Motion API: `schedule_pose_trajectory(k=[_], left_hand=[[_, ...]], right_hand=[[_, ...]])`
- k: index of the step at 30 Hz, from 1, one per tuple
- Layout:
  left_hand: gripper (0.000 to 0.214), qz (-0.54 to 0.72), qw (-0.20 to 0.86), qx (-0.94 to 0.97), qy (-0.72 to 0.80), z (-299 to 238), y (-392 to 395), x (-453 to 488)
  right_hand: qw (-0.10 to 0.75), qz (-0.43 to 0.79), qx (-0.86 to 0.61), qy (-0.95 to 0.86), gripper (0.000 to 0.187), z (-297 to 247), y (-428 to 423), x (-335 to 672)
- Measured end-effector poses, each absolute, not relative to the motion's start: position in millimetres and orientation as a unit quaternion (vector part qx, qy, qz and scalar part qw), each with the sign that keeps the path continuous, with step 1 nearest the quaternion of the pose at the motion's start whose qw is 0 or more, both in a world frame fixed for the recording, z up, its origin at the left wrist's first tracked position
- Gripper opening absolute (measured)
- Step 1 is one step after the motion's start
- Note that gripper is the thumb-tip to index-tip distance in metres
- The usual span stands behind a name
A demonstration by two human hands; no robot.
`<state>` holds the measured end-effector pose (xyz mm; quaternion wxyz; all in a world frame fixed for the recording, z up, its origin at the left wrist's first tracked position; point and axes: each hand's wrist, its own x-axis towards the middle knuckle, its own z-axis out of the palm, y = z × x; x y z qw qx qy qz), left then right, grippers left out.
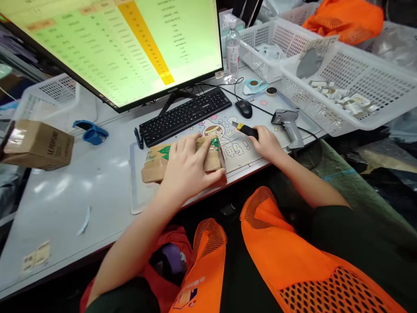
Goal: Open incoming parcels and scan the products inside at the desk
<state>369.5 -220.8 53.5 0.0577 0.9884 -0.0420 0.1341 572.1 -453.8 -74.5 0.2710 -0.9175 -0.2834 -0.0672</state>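
Note:
A small brown cardboard parcel (213, 161) with green printing and clear tape lies on the desk mat near the front edge. My left hand (187, 161) rests over the top of it, fingers on its far side and thumb on its near side, holding it down. In my right hand (265, 143) is a black and yellow utility knife (247, 130), its blade out and pointing left over the mat, apart from the parcel. The far ends of my left fingers are partly hidden by the hand.
Behind the mat (138, 187) are a keyboard (189, 115), a mouse (244, 108) and a monitor (130, 52). A barcode scanner (289, 126) and white baskets (345, 102) stand right. Leftward are a blue tape dispenser (93, 134) and a cardboard box (48, 145). A bottle (232, 52) stands behind.

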Motion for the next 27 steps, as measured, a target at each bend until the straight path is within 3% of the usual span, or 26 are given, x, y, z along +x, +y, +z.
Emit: schedule_pose_trajectory(k=[3,5,12,27], left_hand=[[0.061,0.215,0.045,0.976,0.016,36.0,-233.0,348.1],[0.061,0.254,0.044,0.966,0.026,21.8,-233.2,337.1],[0.073,0.356,0.037,0.934,-0.010,-13.3,-212.2,325.8],[0.080,0.345,0.024,0.938,0.015,-25.1,-217.5,316.8]], right_hand=[[0.372,-0.124,-0.839,-0.376,0.042,-59.9,-479.5,534.8],[0.401,-0.137,-0.782,-0.458,0.040,-50.5,-485.8,507.5],[0.384,-0.147,-0.702,-0.582,0.041,-47.3,-450.0,475.7],[0.367,-0.135,-0.676,-0.625,0.042,-45.8,-436.7,495.4]])
